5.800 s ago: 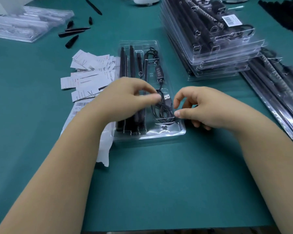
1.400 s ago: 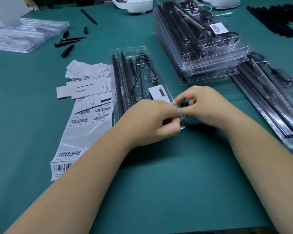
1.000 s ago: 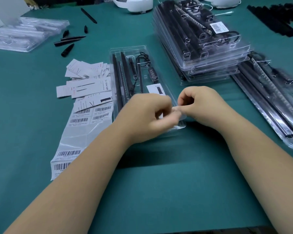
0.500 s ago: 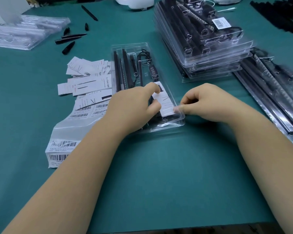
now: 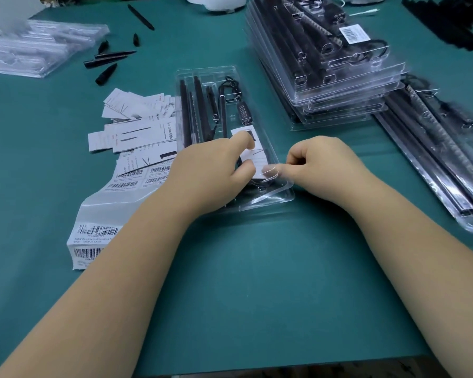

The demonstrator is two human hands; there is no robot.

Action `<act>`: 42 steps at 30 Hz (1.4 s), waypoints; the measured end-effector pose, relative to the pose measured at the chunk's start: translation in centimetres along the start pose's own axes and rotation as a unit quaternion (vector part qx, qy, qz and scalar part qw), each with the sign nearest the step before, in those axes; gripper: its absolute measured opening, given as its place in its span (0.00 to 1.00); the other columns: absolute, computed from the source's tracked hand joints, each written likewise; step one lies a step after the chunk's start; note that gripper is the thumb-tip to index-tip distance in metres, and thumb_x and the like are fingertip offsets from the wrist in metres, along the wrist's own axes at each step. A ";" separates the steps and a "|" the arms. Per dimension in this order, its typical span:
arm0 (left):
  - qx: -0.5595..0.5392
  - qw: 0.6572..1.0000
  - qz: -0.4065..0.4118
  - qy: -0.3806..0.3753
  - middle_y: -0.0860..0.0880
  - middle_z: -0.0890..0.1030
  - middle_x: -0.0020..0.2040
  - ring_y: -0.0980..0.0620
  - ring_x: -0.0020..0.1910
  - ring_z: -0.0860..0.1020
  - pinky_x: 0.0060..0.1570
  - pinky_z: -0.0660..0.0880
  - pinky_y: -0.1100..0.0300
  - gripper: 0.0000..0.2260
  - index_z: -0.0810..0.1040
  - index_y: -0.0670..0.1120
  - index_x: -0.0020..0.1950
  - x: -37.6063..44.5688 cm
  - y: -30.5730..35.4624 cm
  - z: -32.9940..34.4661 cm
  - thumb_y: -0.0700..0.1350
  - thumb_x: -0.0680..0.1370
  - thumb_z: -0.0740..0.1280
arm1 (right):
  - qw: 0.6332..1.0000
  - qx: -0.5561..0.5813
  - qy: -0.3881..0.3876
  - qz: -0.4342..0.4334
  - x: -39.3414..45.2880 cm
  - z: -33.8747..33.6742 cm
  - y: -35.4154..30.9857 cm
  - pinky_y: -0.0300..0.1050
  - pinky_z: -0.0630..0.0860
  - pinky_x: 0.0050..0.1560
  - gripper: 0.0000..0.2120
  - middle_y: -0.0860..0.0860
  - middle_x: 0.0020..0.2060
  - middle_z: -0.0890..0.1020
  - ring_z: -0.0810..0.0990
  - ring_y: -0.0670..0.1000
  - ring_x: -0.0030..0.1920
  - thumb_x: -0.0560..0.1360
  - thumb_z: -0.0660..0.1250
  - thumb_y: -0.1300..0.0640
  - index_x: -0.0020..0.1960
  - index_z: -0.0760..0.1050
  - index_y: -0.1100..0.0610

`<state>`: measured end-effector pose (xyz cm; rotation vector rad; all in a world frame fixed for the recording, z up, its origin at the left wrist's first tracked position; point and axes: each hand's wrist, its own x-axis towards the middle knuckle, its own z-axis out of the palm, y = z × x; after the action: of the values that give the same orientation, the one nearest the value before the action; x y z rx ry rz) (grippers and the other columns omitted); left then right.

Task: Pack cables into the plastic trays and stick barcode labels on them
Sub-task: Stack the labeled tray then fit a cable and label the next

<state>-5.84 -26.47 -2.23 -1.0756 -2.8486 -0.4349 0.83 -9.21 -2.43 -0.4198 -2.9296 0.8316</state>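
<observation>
Clear plastic tray (image 5: 260, 199) sits mid-table on the green table (image 5: 257, 282), long side running away from the person. Inside it: black rods side by side in the left slots, a black cable (image 5: 231, 90) with an inline controller on the right. A white paper card (image 5: 253, 154) lies on top of the tray's near right part.

Left hand (image 5: 210, 173) rests on the tray's near left part; index finger extended, tip on the card's upper left edge, thumb at the card's lower left edge. The hand is pressing flat, its fingers not wrapped around anything.

Right hand (image 5: 320, 159) sits just right of the tray, fingers curled in, thumb and forefinger pinching the card's lower right corner at the tray edge. Whether there is film or tape in that pinch cannot be told; the spot is blurred.

Left of the tray: a loose pile of white cards (image 5: 137, 124), and nearer the person a sheet of barcode labels (image 5: 107, 211), partly under the left forearm.

Right of the tray, far side: a stack of packed trays (image 5: 336, 77), top one carrying a barcode label (image 5: 354, 34). More filled trays (image 5: 443, 159) lie at the right edge. Empty trays (image 5: 36, 50) far left, with loose black pointed parts (image 5: 107, 61) near them.
</observation>
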 end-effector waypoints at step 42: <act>-0.108 0.992 0.030 -0.052 0.62 0.67 0.42 0.62 0.42 0.70 0.38 0.61 0.67 0.36 0.60 0.54 0.73 -0.3 -0.8 -0.7 0.60 0.70 0.71 | 0.996 -0.077 -0.005 0.038 -1.1 0.7 -2.9 0.45 0.69 0.32 0.20 0.56 0.33 0.76 0.74 0.57 0.34 0.81 0.52 0.51 0.36 0.67 0.61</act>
<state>-6.18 -27.39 -1.75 -1.2491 -2.9010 -0.7178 1.05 -12.26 -1.52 -0.5430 -3.0142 0.6198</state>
